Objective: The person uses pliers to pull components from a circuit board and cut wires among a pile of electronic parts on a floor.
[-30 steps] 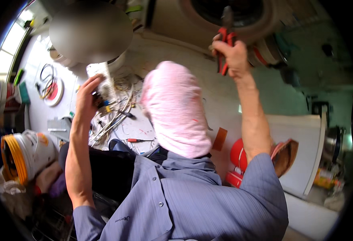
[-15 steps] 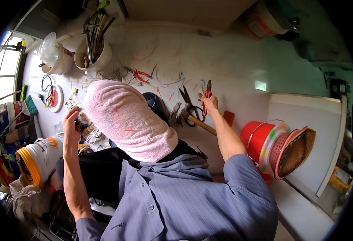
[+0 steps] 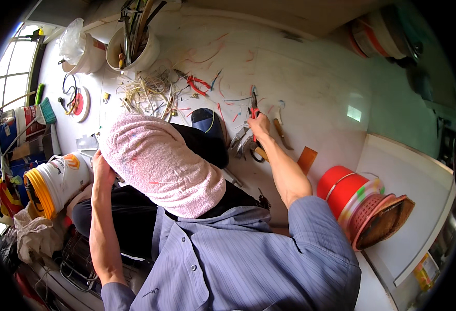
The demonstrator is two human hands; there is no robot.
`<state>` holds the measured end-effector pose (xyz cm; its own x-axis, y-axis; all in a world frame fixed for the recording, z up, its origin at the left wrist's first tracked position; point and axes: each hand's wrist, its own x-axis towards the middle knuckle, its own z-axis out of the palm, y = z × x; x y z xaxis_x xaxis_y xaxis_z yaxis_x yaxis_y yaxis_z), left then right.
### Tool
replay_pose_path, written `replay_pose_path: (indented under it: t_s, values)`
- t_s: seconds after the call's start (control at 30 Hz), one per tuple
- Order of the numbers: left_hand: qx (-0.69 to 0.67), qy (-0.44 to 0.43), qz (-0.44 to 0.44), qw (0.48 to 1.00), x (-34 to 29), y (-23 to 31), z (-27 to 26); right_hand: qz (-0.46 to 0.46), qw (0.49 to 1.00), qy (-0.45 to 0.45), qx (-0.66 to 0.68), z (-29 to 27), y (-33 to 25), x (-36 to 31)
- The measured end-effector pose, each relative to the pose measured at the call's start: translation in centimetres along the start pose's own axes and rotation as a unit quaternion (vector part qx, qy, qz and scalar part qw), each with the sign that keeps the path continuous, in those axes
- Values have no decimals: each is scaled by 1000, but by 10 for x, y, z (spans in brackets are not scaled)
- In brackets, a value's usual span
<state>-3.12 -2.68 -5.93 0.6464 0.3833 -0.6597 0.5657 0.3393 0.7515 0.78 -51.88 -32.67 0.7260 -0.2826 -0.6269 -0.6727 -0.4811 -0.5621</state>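
Observation:
My right hand (image 3: 259,127) is closed round the red-handled pliers (image 3: 254,107), their jaws pointing away from me over the floor. Beneath and beside that hand lie black-handled scissors (image 3: 246,146) and a wooden handle (image 3: 261,153). A knife with a brown handle (image 3: 282,135) rests just to the right. My left hand (image 3: 102,168) is closed at the left side of my knee, which a pink towel (image 3: 158,163) covers. What its fingers hold is hidden by the towel. A second red-handled pair of pliers (image 3: 199,86) lies beyond the knee.
Tangled wires (image 3: 147,93) and coloured wire scraps cover the floor ahead. A white bucket of tools (image 3: 147,54) stands behind them. On the right are a red bucket (image 3: 342,184) and a pink basket (image 3: 365,217); on the left, a white bucket (image 3: 65,179) with yellow hose.
My right hand has swung left and nearer with the pliers, now over the scissors. The left hand has lowered and moved right, and the circuit board beside it has gone behind the towel.

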Motion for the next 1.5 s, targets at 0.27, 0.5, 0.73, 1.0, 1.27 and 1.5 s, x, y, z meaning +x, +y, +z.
replay_pose_path:
  t_s: [0.27,0.5,0.73,1.0,1.27,1.5]
  values:
    - [40,1,27,999,-20,-1,11,-3,996,-57,-69,54,-2,19]
    - [274,-22,120,954,-29,-7,7,-9,997,-54,-61,63,5,33]
    - [340,-32,148,928,-30,-11,-3,10,997,-37,67,24,6,18]
    - [57,10,82,995,-25,-19,-10,44,942,-149,299,2,-50,8]
    - [-104,-98,130,981,-86,57,-18,-368,878,-181,246,-65,-285,-123]
    - [-349,-323,142,868,-121,71,-29,-424,818,-289,259,-66,-391,-230]
